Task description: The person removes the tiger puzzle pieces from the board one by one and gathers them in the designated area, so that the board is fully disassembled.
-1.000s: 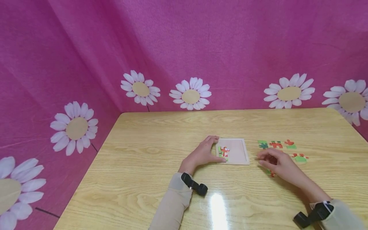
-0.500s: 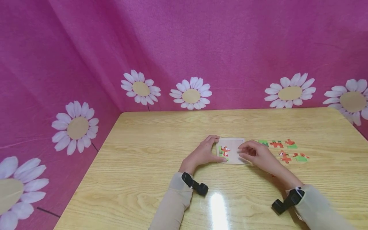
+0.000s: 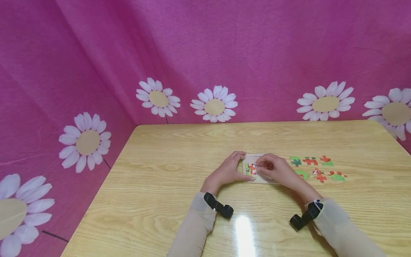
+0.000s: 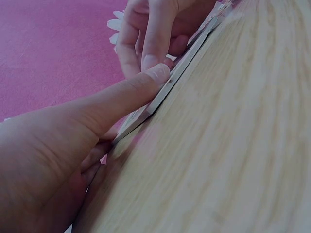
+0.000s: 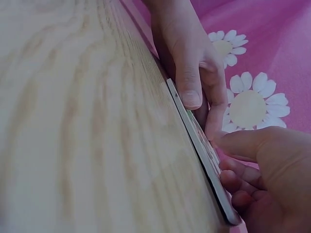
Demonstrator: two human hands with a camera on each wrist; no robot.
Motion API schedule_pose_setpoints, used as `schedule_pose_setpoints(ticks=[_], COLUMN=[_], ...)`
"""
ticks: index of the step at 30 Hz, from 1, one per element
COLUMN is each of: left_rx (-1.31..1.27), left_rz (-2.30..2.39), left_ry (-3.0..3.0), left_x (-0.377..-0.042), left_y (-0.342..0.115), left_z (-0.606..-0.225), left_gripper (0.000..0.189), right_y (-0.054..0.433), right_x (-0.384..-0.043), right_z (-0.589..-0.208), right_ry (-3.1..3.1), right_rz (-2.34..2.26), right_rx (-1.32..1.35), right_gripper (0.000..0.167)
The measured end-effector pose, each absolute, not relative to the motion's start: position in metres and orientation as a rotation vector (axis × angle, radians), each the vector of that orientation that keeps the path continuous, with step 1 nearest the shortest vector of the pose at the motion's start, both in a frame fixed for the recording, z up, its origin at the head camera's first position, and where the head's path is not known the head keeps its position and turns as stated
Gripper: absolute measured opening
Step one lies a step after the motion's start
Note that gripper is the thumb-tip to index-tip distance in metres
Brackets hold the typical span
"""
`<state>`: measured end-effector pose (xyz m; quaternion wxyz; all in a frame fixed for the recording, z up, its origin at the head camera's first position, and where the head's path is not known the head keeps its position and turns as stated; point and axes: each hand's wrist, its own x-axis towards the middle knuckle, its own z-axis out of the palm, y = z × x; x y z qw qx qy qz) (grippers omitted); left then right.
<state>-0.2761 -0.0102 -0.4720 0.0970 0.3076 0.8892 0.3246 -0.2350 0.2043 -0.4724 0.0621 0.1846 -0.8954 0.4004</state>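
A shallow, light-framed puzzle tray (image 3: 261,155) lies on the table, with joined fox-picture pieces (image 3: 251,169) along its left side. My left hand (image 3: 226,169) grips the tray's left end, thumb over the near edge and fingers at the far corner. Over the tray, my right hand (image 3: 277,171) pinches a puzzle piece with thumb and fingertips beside the joined pieces; the fingers hide almost all of it. In the right wrist view, the right fingertips are close to the tray's surface (image 5: 201,141), near the left thumb (image 5: 191,97).
Right of the tray lie several loose puzzle pieces in rows, among them a dark green one (image 3: 295,161) and an orange fox one (image 3: 319,175). The wooden table (image 3: 154,200) meets a magenta curtain (image 3: 257,53) with daisies at its back and left.
The right hand has moved left from the loose pieces to the tray's left part. This uncovers loose pieces it was hiding. The left hand stays on the tray.
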Motion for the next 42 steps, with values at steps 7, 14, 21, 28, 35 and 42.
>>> schedule_pose_setpoints(ticks=[7, 14, 21, 28, 35, 42], left_rx=[0.913, 0.908, 0.891, 0.860, 0.854, 0.866], left_rz=[0.967, 0.953, 0.955, 0.954, 0.946, 0.941], left_ry=[2.625, 2.622, 2.620, 2.610, 2.614, 2.628], left_x=[-0.276, -0.275, -0.275, -0.274, -0.275, -0.276], left_y=[-0.009, -0.008, -0.009, -0.010, -0.009, -0.008], left_z=[-0.471, -0.470, -0.470, -0.469, -0.471, -0.471], left_gripper=[0.080, 0.084, 0.084, 0.087, 0.087, 0.083], right_y=[0.197, 0.194, 0.191, 0.189, 0.188, 0.186], right_x=[-0.240, -0.242, -0.245, -0.245, -0.239, -0.236], right_z=[-0.471, -0.466, -0.465, -0.466, -0.468, -0.472], right_ry=[-2.730, -2.806, -2.844, -2.823, -2.746, -2.732], right_rz=[1.184, 1.138, 1.186, 1.257, 1.213, 1.164], right_rx=[0.557, 0.535, 0.549, 0.561, 0.595, 0.540], right_gripper=[0.013, 0.013, 0.011, 0.016, 0.020, 0.017])
